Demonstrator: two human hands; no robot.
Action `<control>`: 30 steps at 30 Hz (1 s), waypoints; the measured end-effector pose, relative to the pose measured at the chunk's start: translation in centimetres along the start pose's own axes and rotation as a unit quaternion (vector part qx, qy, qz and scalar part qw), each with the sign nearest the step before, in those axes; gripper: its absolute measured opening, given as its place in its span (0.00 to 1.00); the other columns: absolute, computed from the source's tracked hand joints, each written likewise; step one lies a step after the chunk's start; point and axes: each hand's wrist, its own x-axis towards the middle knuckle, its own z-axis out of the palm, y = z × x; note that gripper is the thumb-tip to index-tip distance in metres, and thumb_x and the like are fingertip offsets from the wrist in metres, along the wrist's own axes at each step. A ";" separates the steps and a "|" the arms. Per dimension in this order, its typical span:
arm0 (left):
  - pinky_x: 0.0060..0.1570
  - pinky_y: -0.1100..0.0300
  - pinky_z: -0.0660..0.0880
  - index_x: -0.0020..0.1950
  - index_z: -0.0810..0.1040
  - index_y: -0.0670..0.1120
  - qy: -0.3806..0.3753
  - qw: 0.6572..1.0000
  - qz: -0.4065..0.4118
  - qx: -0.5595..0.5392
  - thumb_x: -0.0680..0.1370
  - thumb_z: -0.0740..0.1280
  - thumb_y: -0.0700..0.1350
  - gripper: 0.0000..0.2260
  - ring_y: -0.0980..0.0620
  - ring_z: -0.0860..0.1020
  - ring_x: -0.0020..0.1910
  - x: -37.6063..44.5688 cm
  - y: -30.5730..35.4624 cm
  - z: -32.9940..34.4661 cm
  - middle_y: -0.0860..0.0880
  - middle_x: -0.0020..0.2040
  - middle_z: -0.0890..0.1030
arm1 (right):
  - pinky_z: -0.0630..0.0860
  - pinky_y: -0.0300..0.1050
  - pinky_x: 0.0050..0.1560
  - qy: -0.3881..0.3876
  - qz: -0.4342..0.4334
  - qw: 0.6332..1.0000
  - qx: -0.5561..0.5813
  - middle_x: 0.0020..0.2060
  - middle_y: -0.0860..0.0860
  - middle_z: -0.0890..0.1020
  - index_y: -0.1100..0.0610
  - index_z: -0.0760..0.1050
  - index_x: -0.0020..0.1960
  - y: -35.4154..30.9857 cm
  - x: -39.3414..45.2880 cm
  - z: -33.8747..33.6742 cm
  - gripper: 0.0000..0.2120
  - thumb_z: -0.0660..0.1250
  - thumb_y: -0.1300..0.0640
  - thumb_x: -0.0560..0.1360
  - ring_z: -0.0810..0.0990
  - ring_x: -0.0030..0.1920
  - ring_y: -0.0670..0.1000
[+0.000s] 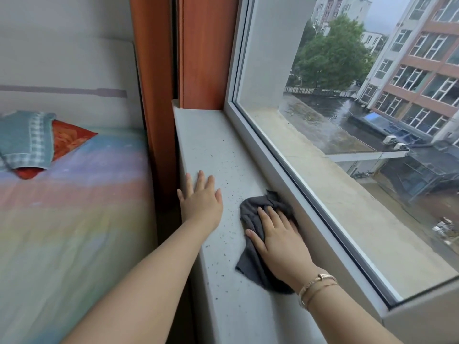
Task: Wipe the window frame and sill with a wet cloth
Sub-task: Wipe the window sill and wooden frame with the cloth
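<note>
A dark grey, crumpled fabric cloth lies on the pale grey speckled stone window sill, bunched at its far end against the foot of the white window frame and trailing toward the near side in a flatter flap. The sill runs lengthwise beside the frame and is dotted with small dark specks, thickest beside the cloth. The frame's lower rail borders the glass directly above the sill.
</note>
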 end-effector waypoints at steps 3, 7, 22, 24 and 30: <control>0.73 0.40 0.47 0.77 0.55 0.52 0.007 1.000 0.003 -0.003 0.82 0.49 0.54 0.23 0.46 0.39 0.77 0.1 -0.2 0.1 0.53 0.79 0.48 | 0.44 0.45 0.74 0.009 -0.015 1.000 -0.012 0.77 0.47 0.50 0.49 0.46 0.78 -0.8 -3.7 0.1 0.43 0.28 0.30 0.68 0.48 0.77 0.51; 0.72 0.39 0.48 0.77 0.55 0.51 0.009 1.000 0.008 -0.003 0.82 0.49 0.54 0.23 0.46 0.40 0.77 0.2 -0.3 0.3 0.52 0.79 0.49 | 0.42 0.46 0.74 0.019 -0.018 1.000 -0.007 0.77 0.48 0.51 0.49 0.46 0.78 -1.5 -3.5 0.2 0.42 0.28 0.33 0.68 0.48 0.76 0.51; 0.73 0.42 0.52 0.77 0.55 0.52 0.014 1.000 0.021 -0.007 0.82 0.50 0.55 0.23 0.47 0.41 0.77 0.4 -0.4 0.1 0.52 0.78 0.50 | 0.45 0.49 0.74 0.020 -0.053 0.998 0.001 0.77 0.48 0.53 0.49 0.48 0.78 -2.8 2.7 0.3 0.44 0.28 0.29 0.68 0.50 0.76 0.52; 0.74 0.44 0.51 0.77 0.55 0.52 0.009 0.999 0.032 0.001 0.82 0.50 0.54 0.23 0.46 0.41 0.77 0.5 -0.4 -0.1 0.52 0.78 0.50 | 0.44 0.48 0.74 0.018 -0.060 0.998 0.000 0.77 0.48 0.53 0.49 0.48 0.77 -2.7 3.3 0.1 0.44 0.28 0.32 0.67 0.50 0.76 0.52; 0.71 0.46 0.54 0.70 0.63 0.53 -0.021 0.995 0.077 0.060 0.81 0.52 0.53 0.17 0.42 0.58 0.68 2.4 -1.6 -1.8 0.50 0.70 0.63 | 0.47 0.51 0.74 0.003 -0.065 0.998 0.010 0.76 0.49 0.58 0.49 0.53 0.77 -2.0 3.7 0.5 0.42 0.28 0.30 0.71 0.54 0.76 0.54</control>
